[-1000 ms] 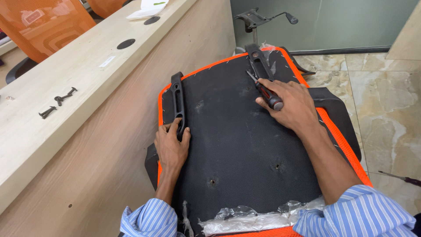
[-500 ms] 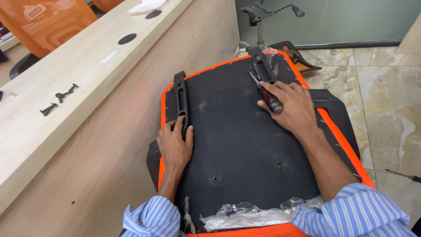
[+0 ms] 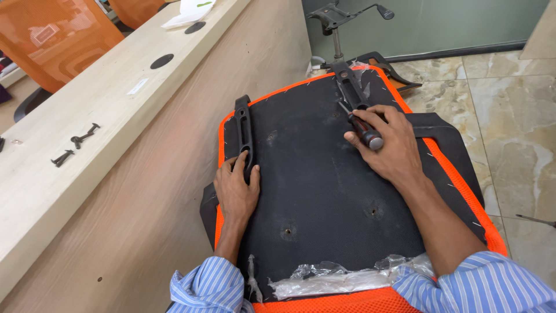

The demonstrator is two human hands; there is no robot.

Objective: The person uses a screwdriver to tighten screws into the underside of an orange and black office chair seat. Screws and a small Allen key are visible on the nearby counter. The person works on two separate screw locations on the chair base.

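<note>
Seat base (image 3: pixel 324 185), flat and upside down, fills the middle of the view: a matte black fibrous underside, rimmed in bright orange mesh pinned down by a row of small staples. Right hand (image 3: pixel 388 148) is clenched around a screwdriver (image 3: pixel 362 126) with a black-and-red handle, its tip pressed at the right-hand black plastic bracket (image 3: pixel 347 87) near the far edge of the seat. Left hand (image 3: pixel 236 188) lies flat on the board, grasping nothing, fingertips touching the lower end of the left-hand bracket (image 3: pixel 243 130), a long slotted bar running along the orange edge.

Two punched holes sit bare in the black panel nearer the person (one below each hand), and crinkled clear plastic wrap (image 3: pixel 341 277) bunches at the near edge, between the blue-striped sleeves.

Tight on the left: the seat butts against the pale wood-grain side of a worktop (image 3: pixel 87 139), smooth-topped, with round cable holes and a few loose black screws (image 3: pixel 78 142) lying well apart from the hands. Right side opens onto glossy marble floor tiles (image 3: pixel 509 116). Beyond the far edge stands a metal chair mechanism on its post (image 3: pixel 336 23).
</note>
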